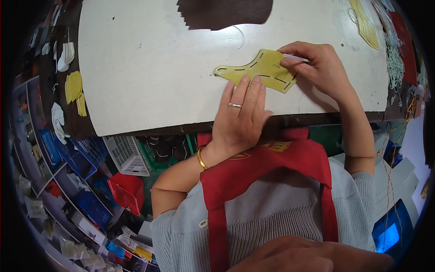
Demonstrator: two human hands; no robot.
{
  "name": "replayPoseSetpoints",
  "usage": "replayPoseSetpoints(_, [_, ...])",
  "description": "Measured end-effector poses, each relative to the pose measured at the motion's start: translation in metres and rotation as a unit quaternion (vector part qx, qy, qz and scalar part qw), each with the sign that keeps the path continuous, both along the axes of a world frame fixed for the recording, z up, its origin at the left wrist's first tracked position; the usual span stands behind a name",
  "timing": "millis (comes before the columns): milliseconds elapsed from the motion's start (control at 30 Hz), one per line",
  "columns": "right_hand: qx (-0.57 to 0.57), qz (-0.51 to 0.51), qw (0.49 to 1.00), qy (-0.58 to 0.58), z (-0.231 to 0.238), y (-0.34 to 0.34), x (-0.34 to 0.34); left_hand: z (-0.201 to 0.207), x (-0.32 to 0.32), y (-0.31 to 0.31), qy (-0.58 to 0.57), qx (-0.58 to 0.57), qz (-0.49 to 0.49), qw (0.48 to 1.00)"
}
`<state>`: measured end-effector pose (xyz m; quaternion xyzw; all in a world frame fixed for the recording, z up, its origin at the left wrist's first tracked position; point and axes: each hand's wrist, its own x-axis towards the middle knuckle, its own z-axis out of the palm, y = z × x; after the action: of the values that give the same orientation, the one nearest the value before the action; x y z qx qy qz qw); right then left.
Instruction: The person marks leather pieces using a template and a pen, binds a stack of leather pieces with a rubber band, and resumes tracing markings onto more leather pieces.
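A yellow pattern template with dark slots along its edges lies on the white tabletop. My left hand rests flat over its lower edge, fingers stretched out. At the template's right end, my right hand is closed round a thin white pen, with its fingertips on the template. The pen's tip is hidden by the fingers. I cannot tell whether anything lies beneath the template. Farther off, a dark brown leather piece with a zigzag left edge lies near a curved pale thread.
More yellow templates lie at the far right and on the dark ledge at the left. Pale green cord bunches along the right edge. Below the table stand a white crate and a red bin.
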<state>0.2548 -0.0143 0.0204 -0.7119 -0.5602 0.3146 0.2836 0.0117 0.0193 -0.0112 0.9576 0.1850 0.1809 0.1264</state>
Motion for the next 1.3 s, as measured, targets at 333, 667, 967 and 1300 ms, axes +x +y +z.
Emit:
replayPoseSetpoints(333, [-0.011,-0.073,0.997,-0.028,0.006,-0.005,-0.001,0.007,0.015,0.024,-0.039,0.075,-0.006,0.996])
replayPoseSetpoints(667, [0.031,-0.033,0.984,-0.175,-0.002,-0.006,0.001,0.011,0.018,0.009,0.049,0.105,-0.019,0.993])
replayPoseSetpoints(967, [0.204,0.067,0.963,-0.164,0.025,0.021,-0.011,0.016,0.017,0.004,0.054,0.043,-0.01,0.998])
replayPoseSetpoints(1300, [0.091,0.175,0.977,-0.08,0.009,0.062,-0.063,0.008,0.017,0.005,-0.039,0.033,-0.021,0.998])
